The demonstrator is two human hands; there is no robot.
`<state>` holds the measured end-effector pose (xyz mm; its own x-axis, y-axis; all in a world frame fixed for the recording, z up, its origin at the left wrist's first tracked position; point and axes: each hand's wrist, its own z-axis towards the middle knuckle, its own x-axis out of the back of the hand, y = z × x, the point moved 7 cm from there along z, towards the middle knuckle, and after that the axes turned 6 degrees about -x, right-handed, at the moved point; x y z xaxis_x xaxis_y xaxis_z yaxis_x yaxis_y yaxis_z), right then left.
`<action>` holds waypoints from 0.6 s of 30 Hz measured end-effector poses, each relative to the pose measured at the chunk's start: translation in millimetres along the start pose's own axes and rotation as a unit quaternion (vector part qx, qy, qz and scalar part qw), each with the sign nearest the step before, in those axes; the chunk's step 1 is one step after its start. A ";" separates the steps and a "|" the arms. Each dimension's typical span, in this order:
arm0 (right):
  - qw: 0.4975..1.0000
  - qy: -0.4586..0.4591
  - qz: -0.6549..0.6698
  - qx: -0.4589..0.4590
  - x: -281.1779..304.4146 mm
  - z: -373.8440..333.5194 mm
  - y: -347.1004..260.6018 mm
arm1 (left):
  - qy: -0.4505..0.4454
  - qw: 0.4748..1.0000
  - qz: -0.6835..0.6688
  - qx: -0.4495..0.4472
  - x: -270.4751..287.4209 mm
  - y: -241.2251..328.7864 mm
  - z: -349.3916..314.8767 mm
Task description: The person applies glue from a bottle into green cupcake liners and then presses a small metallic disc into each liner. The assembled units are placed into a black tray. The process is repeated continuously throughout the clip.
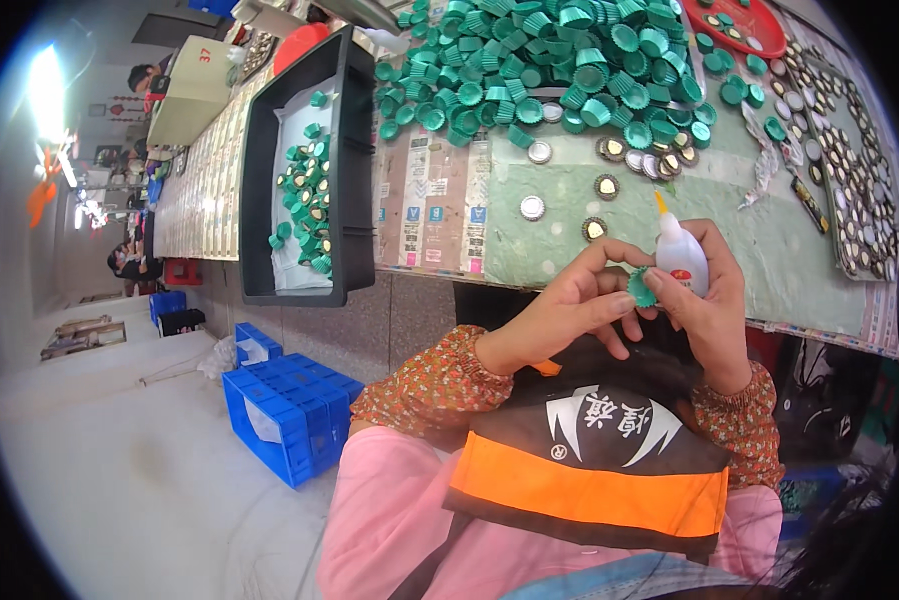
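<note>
A small green fluted cap (640, 288) is pinched between the fingertips of my left hand (559, 310), just past the table's front edge. My right hand (717, 315) is closed around a white squeeze bottle (678, 255) with a yellow pointed nozzle tilted up and away; its thumb also touches the cap's right side. Beyond the hands, a silver disc (532, 207) and a dark-rimmed disc with a pale centre (595, 229) lie on the green table cover (504, 235). A large heap of green fluted caps (569, 60) covers the table's far part.
On the left stands a black bin (359, 190) with green caps carrying pale centres. A tray of discs (854, 180) lies at the right, near a red dish (764, 35) and a yellow-and-black stick-like object (809, 206). Blue crates (299, 410) sit on the floor.
</note>
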<state>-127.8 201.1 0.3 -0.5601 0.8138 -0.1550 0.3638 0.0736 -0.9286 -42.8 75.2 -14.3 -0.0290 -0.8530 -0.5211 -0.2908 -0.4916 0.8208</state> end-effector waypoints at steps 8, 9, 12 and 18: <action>0.985 0.046 -0.127 0.108 -4.5 -1.5 -5.9 | 0.061 0.997 -0.049 0.007 12.9 -14.8 -2.3; 0.985 0.040 -0.123 0.114 -5.1 -2.4 -5.7 | 0.065 0.996 -0.064 -0.003 16.0 -14.2 -4.4; 0.987 0.021 -0.095 0.125 2.4 -11.1 -9.9 | 0.049 0.992 -0.118 -0.012 23.8 -14.5 -6.9; 0.915 -0.023 -0.287 0.283 8.2 -38.1 -23.7 | 0.067 0.982 -0.178 -0.008 37.8 -20.5 -11.9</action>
<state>-112.7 228.0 33.9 -0.5739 0.7087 0.4103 -0.4367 0.1591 -0.8854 -26.5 50.9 -48.0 0.1987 -0.6423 -0.7403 -0.2450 -0.7639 0.5971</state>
